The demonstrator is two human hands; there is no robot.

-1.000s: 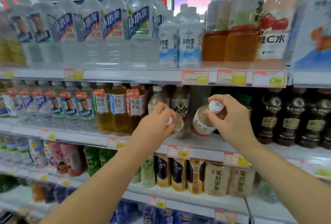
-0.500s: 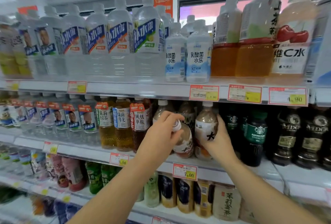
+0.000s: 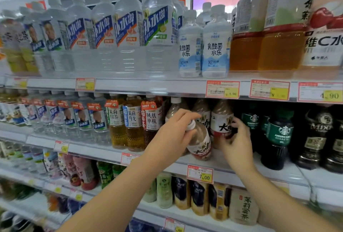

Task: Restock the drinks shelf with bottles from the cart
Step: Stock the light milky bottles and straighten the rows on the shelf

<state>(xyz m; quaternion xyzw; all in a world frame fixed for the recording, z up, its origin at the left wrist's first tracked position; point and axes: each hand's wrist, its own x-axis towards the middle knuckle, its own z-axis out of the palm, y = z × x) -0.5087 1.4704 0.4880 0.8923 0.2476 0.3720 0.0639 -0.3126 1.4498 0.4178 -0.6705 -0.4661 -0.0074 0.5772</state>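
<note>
My left hand (image 3: 174,135) grips a brown milk-coffee bottle (image 3: 201,141) by its white cap and neck; the bottle leans to the left with its base at the front of the middle shelf (image 3: 230,168). My right hand (image 3: 235,144) holds a second, upright bottle of the same drink (image 3: 221,120) from its right side, further back on the same shelf. More bottles of this drink stand behind them. The cart is not in view.
Dark coffee bottles (image 3: 278,135) stand right beside my right hand. Amber tea bottles (image 3: 133,122) fill the shelf to the left. Large water bottles (image 3: 128,27) line the shelf above, small cartons and bottles (image 3: 198,196) the shelf below. Price tags (image 3: 200,175) run along the shelf edges.
The right-hand bottle went from tilted in front of the shelf to upright on it. The left-hand bottle sank toward the shelf front. My view moved closer and up.
</note>
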